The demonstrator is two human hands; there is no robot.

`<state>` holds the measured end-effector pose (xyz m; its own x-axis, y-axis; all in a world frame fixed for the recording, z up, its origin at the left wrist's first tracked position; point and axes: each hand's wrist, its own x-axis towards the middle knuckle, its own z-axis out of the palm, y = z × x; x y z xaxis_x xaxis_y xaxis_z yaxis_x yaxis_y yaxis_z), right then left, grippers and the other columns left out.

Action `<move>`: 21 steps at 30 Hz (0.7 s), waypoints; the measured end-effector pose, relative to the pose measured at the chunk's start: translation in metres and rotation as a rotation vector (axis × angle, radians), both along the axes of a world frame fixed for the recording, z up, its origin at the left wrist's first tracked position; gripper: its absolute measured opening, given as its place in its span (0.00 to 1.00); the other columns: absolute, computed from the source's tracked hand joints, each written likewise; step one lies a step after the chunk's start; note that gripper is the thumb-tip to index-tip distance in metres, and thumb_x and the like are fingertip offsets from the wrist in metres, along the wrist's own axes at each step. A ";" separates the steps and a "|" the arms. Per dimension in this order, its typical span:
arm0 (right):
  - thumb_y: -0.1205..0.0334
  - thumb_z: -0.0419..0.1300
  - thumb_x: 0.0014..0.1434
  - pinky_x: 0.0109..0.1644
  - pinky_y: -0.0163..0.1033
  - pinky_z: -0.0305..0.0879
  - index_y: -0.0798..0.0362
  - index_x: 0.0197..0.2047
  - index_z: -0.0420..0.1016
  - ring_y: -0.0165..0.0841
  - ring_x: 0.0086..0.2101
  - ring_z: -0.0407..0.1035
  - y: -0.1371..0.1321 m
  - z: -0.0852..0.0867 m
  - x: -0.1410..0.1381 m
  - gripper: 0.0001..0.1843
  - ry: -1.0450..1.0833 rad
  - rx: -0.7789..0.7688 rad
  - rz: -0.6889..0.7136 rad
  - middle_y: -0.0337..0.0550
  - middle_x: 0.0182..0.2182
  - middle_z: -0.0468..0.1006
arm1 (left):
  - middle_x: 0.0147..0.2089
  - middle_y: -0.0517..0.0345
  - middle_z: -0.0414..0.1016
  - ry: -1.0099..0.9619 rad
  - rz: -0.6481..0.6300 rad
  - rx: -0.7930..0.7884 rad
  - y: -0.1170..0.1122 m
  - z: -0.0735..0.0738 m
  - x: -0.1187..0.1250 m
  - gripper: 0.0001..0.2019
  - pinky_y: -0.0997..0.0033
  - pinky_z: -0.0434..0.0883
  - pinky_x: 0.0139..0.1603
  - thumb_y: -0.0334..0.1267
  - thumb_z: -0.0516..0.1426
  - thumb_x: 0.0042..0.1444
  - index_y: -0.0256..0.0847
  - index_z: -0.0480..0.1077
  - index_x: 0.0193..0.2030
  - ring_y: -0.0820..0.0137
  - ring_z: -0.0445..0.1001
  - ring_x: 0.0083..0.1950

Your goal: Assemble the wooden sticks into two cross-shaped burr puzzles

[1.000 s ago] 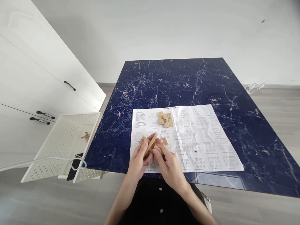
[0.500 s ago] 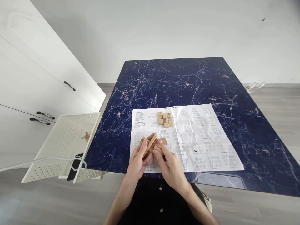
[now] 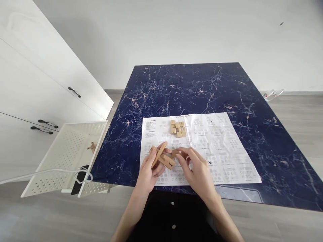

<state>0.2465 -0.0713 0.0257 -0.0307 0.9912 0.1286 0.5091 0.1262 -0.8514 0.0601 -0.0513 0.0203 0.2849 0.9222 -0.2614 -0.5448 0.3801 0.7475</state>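
Observation:
Crossed wooden puzzle pieces point(image 3: 168, 162) sit in my left hand point(image 3: 149, 173), its fingers wrapped round them. One stick slants upward under my thumb, and a notched bar with a dark mark on its end lies across it. My right hand point(image 3: 198, 169) has thumb and forefinger at the right end of another wooden piece point(image 3: 174, 153) that pokes out behind the bar. The inner joint of the pieces is partly hidden by my fingers. Beyond my hands, several more notched wooden pieces point(image 3: 178, 129) lie side by side on the printed sheet point(image 3: 214, 144).
The sheet lies on a dark blue marbled table point(image 3: 181, 87). Left of the table stands a white perforated bin point(image 3: 55, 158) with a wooden piece point(image 3: 92, 147) in it and a pale cable point(image 3: 58, 170) across it. A white cabinet point(image 3: 50, 84) stands behind.
My right hand has moved right, off the marked bar, to the piece behind it. The bar's marked end now shows. My left hand keeps its grip.

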 end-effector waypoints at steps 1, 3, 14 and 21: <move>0.54 0.56 0.78 0.46 0.47 0.77 0.51 0.57 0.77 0.44 0.44 0.78 0.003 -0.003 0.002 0.14 -0.050 0.056 0.016 0.53 0.48 0.82 | 0.26 0.60 0.74 -0.015 0.006 -0.004 0.001 0.000 0.000 0.23 0.77 0.45 0.17 0.54 0.61 0.72 0.36 0.80 0.60 0.84 0.42 0.17; 0.59 0.58 0.77 0.55 0.53 0.77 0.49 0.61 0.75 0.48 0.54 0.74 0.007 -0.010 0.004 0.13 -0.137 0.144 0.079 0.54 0.56 0.80 | 0.38 0.52 0.82 -0.049 0.030 -0.023 0.001 0.000 0.000 0.21 0.80 0.47 0.16 0.53 0.62 0.71 0.36 0.82 0.55 0.88 0.44 0.17; 0.61 0.61 0.75 0.49 0.53 0.78 0.48 0.52 0.77 0.48 0.47 0.73 0.009 -0.020 0.009 0.06 -0.246 0.129 0.131 0.51 0.47 0.80 | 0.48 0.48 0.84 -0.073 0.100 -0.118 0.001 0.002 0.001 0.19 0.86 0.51 0.16 0.52 0.67 0.66 0.36 0.83 0.51 0.92 0.47 0.17; 0.54 0.54 0.80 0.41 0.46 0.70 0.48 0.48 0.74 0.41 0.37 0.74 0.001 -0.008 0.017 0.11 -0.043 -0.049 0.059 0.46 0.40 0.80 | 0.44 0.51 0.84 -0.014 0.095 -0.120 0.001 0.004 0.002 0.19 0.82 0.49 0.16 0.53 0.69 0.63 0.35 0.82 0.46 0.90 0.47 0.17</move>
<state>0.2631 -0.0702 0.0182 -0.0941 0.9926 0.0769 0.5382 0.1157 -0.8348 0.0622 -0.0503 0.0244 0.2023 0.9076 -0.3679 -0.5930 0.4125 0.6916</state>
